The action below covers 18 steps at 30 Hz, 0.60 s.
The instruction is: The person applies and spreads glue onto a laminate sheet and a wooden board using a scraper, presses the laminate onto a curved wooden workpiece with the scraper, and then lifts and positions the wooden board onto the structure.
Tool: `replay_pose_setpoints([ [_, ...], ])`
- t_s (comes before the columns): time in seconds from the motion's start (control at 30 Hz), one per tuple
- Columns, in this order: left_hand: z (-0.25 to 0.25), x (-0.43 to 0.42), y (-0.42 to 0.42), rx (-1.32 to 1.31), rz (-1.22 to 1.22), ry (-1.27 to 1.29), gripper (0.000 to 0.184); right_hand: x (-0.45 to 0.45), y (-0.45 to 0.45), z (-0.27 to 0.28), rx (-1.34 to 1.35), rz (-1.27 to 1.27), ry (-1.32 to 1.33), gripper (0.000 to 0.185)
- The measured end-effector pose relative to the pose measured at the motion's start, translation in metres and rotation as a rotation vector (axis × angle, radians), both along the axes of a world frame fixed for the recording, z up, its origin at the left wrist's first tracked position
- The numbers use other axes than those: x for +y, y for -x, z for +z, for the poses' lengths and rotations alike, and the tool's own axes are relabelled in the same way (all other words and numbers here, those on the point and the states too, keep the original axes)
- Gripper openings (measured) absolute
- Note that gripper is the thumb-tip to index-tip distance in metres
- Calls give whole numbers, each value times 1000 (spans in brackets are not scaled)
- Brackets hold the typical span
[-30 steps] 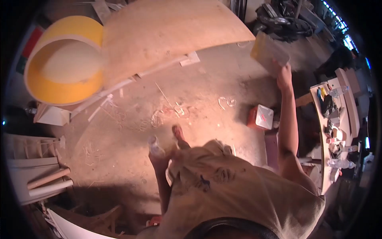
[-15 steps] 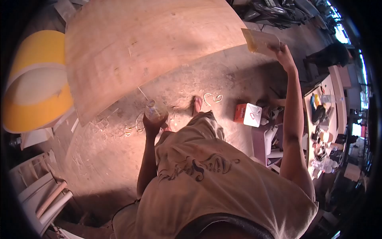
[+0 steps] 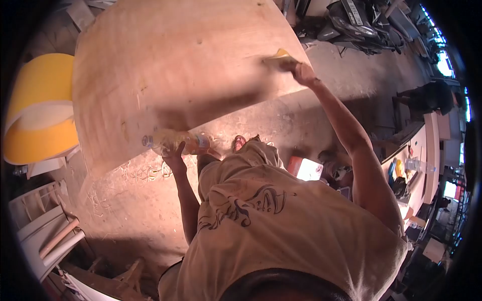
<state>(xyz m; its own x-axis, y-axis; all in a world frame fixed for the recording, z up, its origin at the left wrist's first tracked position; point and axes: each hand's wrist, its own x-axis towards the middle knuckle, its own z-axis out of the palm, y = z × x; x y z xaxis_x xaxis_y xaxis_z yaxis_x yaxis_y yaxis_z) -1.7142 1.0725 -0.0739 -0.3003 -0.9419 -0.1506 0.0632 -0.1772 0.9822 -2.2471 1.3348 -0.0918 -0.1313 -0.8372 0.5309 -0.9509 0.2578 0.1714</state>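
A plastic bottle (image 3: 198,143) with amber-coloured contents lies sideways in my left hand (image 3: 174,156), with the fingers wrapped round its middle. Its blue-ringed end points left, over the near edge of a large wooden panel (image 3: 191,55). My right hand (image 3: 304,75) grips a thin flat sheet (image 3: 281,57), yellowish and seen nearly edge-on. The sheet is over the panel's right part; blur hides whether it touches the surface. A dark shadow falls across the panel between my hands.
A yellow cylinder (image 3: 42,95) with a pale inside stands left of the panel. Behind on the right are a motorbike (image 3: 351,25) and another person (image 3: 429,98). A red and white box (image 3: 305,169) and a cluttered bench (image 3: 411,175) are at right. Curled scraps (image 3: 145,171) litter the floor.
My right hand has swung left and inward with the sheet, from beyond the panel's right edge to over it. My left hand has tipped the bottle sideways and moved it left.
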Motion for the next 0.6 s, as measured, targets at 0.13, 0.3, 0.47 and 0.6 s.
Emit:
replay_pose_setpoints([
  [0.13,11,3,13,-26,8,-64,64,-19,0,68,-296,-10,-309,16],
  [0.3,23,12,25,-103,-46,2,63,-59,36,84,-317,-81,-333,34],
  [0.47,21,18,35,-57,4,-94,52,-60,53,46,-335,-8,-297,14],
  [0.6,-34,9,22,-239,-172,164,41,-35,49,26,-6,126,-93,8],
])
